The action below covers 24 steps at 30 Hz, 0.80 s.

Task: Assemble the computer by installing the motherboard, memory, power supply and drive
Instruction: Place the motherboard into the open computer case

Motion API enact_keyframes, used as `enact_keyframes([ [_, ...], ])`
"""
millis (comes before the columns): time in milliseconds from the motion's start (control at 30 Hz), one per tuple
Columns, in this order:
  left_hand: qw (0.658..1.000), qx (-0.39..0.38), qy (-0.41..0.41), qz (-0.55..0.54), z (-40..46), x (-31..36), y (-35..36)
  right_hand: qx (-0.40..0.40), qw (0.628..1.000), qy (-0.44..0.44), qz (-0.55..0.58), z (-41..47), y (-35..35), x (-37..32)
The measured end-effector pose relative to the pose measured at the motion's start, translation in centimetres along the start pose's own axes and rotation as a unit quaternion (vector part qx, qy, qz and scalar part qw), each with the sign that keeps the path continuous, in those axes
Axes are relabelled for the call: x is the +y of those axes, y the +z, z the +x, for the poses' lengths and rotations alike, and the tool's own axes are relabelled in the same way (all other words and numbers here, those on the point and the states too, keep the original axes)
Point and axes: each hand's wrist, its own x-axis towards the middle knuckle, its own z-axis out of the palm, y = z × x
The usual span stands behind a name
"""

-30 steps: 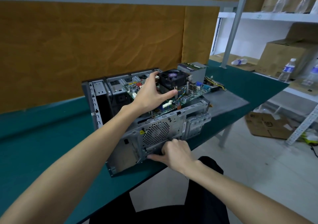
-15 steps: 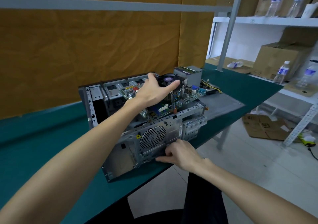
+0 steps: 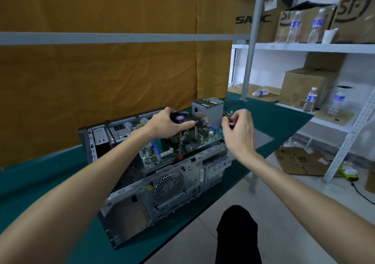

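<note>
Head view | motherboard (image 3: 178, 146) in case (image 3: 162, 184), not yet seated | left hand (image 3: 166, 124) fingers grip cooler fan (image 3: 183, 117) | right hand (image 3: 239, 129) fingers curled, hold unclear | power supply (image 3: 209, 109) still outside on worktop (image 3: 36, 184) | drive unseen

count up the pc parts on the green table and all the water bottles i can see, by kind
computer case: 1
motherboard: 1
cooler fan: 1
power supply: 1
water bottles: 5 (4 upright, 1 lying down)
total: 9
</note>
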Motion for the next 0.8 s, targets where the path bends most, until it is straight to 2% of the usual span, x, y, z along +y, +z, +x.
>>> enact_keyframes([
  [67,0.999,-0.011,0.031,-0.014,-0.5,-0.8,-0.7,-0.133,0.984,0.119,0.018,2.0,0.2,-0.6],
  [100,0.999,-0.019,0.047,-0.013,-0.7,-1.2,-1.1,-0.204,0.969,0.139,0.023,2.5,0.2,-1.0],
  [167,0.997,-0.044,0.069,-0.009,-1.1,-1.9,-2.1,-0.296,0.948,0.118,-0.021,3.0,0.5,-1.7],
  [267,0.994,-0.095,0.056,0.008,-1.5,-2.6,-3.2,-0.368,0.923,0.093,-0.067,3.1,0.9,-2.7],
  [400,0.989,-0.134,0.007,0.065,-1.3,-1.6,-3.9,-0.414,0.899,0.077,-0.118,3.6,1.3,-3.5],
  [500,0.981,-0.169,-0.078,0.051,-1.6,0.7,-3.8,-0.414,0.9,0.073,-0.115,3.5,1.5,-3.1],
  [567,0.979,-0.129,-0.154,0.03,-1.4,2.3,-2.7,-0.407,0.905,0.077,-0.1,3.5,1.6,-2.9],
  [633,0.975,-0.088,-0.194,0.068,-1.1,3.4,-1.4,-0.403,0.906,0.08,-0.097,3.5,1.5,-3.0],
  [700,0.975,-0.073,-0.195,0.08,-0.7,3.9,-0.8,-0.416,0.901,0.074,-0.097,3.7,1.0,-3.4],
  [800,0.985,-0.057,-0.156,0.055,-1.2,3.4,-1.7,-0.472,0.878,0.069,-0.038,3.9,-0.9,-3.8],
])
